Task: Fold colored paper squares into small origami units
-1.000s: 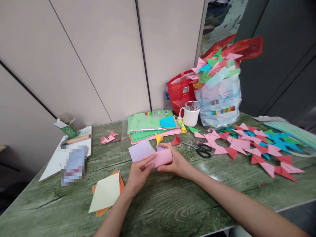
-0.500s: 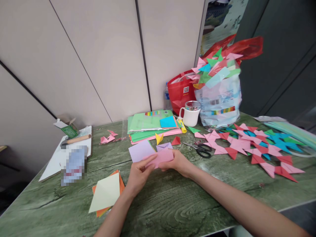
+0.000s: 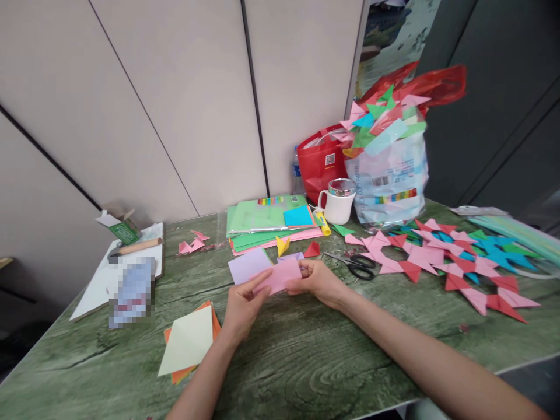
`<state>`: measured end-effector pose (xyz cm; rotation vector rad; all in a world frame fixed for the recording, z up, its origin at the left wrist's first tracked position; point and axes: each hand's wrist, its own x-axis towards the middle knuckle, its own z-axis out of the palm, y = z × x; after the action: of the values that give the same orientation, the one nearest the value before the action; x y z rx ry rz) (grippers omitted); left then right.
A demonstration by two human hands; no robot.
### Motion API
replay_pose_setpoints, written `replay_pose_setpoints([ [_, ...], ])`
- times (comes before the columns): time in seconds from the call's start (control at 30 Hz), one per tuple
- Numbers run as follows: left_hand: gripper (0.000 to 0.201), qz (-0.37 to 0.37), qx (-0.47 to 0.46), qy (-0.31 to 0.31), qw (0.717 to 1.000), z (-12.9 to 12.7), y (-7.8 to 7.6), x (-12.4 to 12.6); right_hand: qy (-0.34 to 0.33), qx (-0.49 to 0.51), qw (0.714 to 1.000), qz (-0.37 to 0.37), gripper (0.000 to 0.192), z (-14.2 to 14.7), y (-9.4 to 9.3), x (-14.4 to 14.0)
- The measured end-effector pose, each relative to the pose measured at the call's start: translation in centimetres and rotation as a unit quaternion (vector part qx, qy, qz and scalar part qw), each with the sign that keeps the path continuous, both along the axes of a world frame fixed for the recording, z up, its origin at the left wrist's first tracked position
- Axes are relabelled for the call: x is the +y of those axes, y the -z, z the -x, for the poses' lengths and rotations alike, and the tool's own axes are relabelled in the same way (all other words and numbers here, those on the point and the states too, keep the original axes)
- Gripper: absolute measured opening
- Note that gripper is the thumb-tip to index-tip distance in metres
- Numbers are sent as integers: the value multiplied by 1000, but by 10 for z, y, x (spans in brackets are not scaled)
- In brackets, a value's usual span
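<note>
Both of my hands hold a folded pink paper (image 3: 282,275) just above the green wood-grain table (image 3: 306,361). My left hand (image 3: 242,309) pinches its lower left corner. My right hand (image 3: 318,281) grips its right end with thumb on top. A lilac paper square (image 3: 247,265) lies flat just behind the pink paper. A small yellow folded piece (image 3: 282,245) and a red triangle (image 3: 312,250) sit beyond it.
A pale yellow sheet on orange sheets (image 3: 188,343) lies at the left. Scissors (image 3: 355,265) and a spread of folded pink, red and blue pieces (image 3: 446,259) are at the right. A stack of coloured paper (image 3: 269,224), a white mug (image 3: 338,203) and bags (image 3: 387,169) stand behind.
The pink paper has opened from a rolled, curved shape into a flatter folded sheet, and my right hand has shifted slightly up and back along its right end.
</note>
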<state>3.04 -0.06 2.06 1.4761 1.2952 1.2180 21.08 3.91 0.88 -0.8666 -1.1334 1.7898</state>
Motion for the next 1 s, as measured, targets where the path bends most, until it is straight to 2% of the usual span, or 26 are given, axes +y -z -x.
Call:
replay_pose_setpoints([
  [0.27,35,11,-10,-25,1000,0,-3,1,24,-16,1000,5,39,0,-1,1],
  [0.37,39,23,-39,-28,999,2,2,3,-2,-7,1000,9,40,0,-3,0],
  [0.43,41,28,-58,-31,997,4,5,5,-16,-12,1000,-2,40,-1,-3,1],
  [0.6,42,27,-84,-49,995,4,6,5,17,-43,998,-37,31,-1,0,2],
  [0.83,46,38,-80,-66,994,-6,-5,-1,14,-34,998,-42,39,1,1,1],
  [1.0,42,23,-21,-53,998,-9,-11,-5,4,-43,996,-74,53,6,4,-2],
])
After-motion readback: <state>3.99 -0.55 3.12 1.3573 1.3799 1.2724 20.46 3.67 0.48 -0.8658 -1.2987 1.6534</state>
